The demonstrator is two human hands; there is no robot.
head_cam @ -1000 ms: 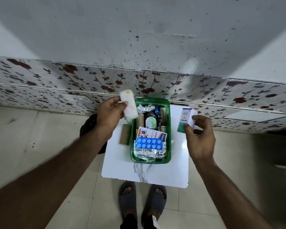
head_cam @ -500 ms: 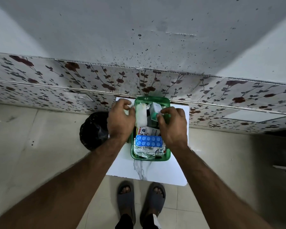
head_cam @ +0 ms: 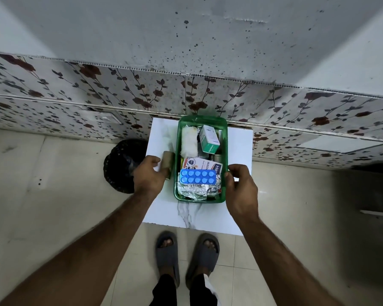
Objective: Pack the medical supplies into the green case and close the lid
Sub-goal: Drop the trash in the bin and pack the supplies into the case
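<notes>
One roll (head_cam: 168, 163) is left outside the green case (head_cam: 224, 164), lying on the white table (head_cam: 239, 149) just beside the case's left wall. The left hand (head_cam: 149, 177) is on it, fingers curled loosely over its near end; whether they have closed on it I cannot tell. The right hand (head_cam: 241, 191) is at the case's right rim, fingers half curled and holding nothing, thumb close to the wall.

Inside the case lie a white gauze pad (head_cam: 188, 141) and a small box (head_cam: 210, 138) at the far end, a printed packet (head_cam: 202, 167) in the middle, and a blue blister strip (head_cam: 197, 176) on top of foil strips (head_cam: 197, 189) at the near end. The case looks nearly full.

The step in hand seems to be packing the last loose item. The next move calls for a firm hold on the roll, then a lift over the left wall into a gap, probably beside the gauze. No lid shows here, so it must be found before closing
</notes>
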